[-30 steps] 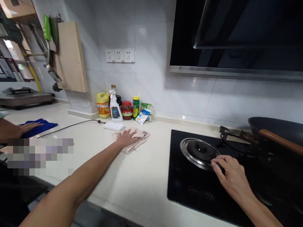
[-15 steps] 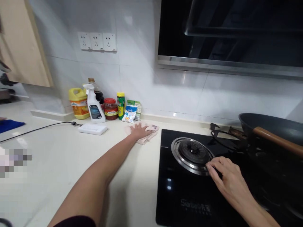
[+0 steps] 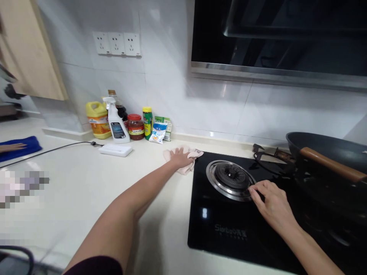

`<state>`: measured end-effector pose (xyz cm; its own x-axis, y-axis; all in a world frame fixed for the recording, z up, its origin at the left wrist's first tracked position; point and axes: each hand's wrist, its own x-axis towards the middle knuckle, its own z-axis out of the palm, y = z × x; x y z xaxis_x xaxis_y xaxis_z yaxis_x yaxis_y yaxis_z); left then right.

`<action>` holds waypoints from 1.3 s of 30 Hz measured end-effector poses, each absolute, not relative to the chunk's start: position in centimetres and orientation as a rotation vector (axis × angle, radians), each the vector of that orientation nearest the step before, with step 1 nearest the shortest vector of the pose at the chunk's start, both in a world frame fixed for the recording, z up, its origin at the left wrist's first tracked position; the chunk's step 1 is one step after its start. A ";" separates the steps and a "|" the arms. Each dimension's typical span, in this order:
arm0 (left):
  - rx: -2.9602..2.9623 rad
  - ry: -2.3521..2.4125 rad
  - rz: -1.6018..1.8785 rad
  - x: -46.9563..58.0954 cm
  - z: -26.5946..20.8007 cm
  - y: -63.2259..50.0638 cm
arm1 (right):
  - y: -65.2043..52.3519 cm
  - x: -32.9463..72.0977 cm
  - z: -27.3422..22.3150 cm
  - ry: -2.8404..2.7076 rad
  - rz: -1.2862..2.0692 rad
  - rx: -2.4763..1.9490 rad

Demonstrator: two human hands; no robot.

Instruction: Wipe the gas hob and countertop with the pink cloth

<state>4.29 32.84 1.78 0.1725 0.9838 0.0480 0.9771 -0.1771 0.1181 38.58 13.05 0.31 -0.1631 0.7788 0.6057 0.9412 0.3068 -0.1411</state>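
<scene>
My left hand (image 3: 180,159) lies on a pale pink cloth (image 3: 189,167), holding it flat to the counter with the fingers spread over it. The cloth's right edge reaches the corner of the black glass gas stove (image 3: 218,217). Over the stove, my right hand (image 3: 271,200) is closed, thumb and fingers drawn into a pinch. Its fingertips are at the right rim of the round burner (image 3: 231,175) with its steel ring. Whether anything is between those fingertips, or whether they touch the ring, I cannot make out.
Along the wall stand a yellow jug (image 3: 99,120), a white spray bottle (image 3: 117,124), a red-lidded jar (image 3: 135,128), a green shaker (image 3: 147,124) and a packet (image 3: 158,132). A wok (image 3: 329,147) sits at right. Another person's hand (image 3: 13,147) rests on a blue cloth (image 3: 31,147).
My left hand has slid right with the pink cloth, up to the stove's edge. My right hand keeps its pinch by the burner. The other person's hand and blue cloth show more at left.
</scene>
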 end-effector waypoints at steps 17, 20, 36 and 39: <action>2.572 1.632 0.125 1.6 3.0 6.5 | 13.0 38.8 -1.2 -2.026 -0.331 -1.724; 2.582 1.560 0.125 0.8 3.2 2.6 | 12.6 38.7 -1.5 -2.072 -0.313 -1.717; 2.426 1.472 0.599 4.4 2.9 -0.6 | 11.9 39.2 -0.3 -1.837 -0.302 -1.577; 2.522 1.405 0.263 7.4 3.1 1.1 | 11.9 39.6 -0.2 -1.808 -0.324 -1.557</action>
